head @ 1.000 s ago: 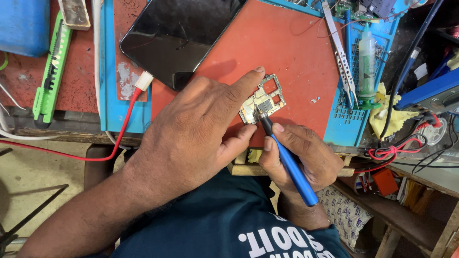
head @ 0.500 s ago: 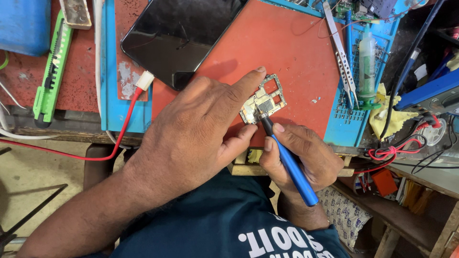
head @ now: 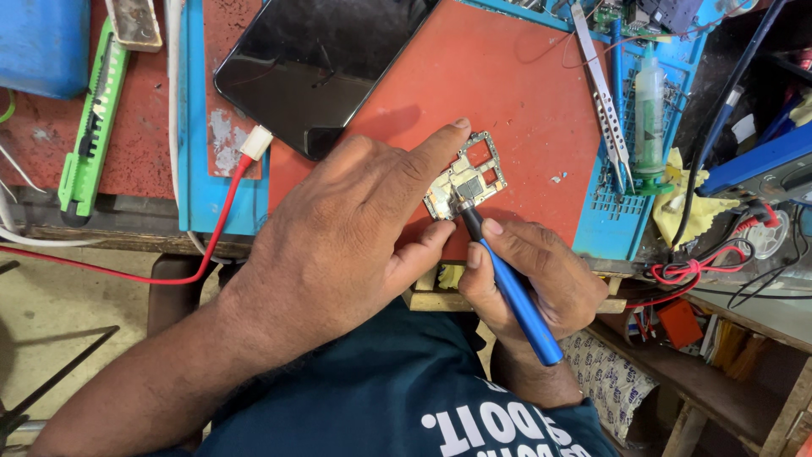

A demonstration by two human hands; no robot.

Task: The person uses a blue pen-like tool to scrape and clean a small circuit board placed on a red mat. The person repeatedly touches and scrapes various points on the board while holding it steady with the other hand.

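Head view | left hand forefinger pins board to mat | right hand grips blue tool, tip on board | work mid-way, board out of phone

The left hand covers the near-left part of the small circuit board. The black phone runs off the top edge, and the tool's tip is too small to make out.

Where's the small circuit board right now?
In the head view the small circuit board lies on the red mat, centre-right, pinned under the left hand index fingertip, with the tip of the right hand's blue tool on it.
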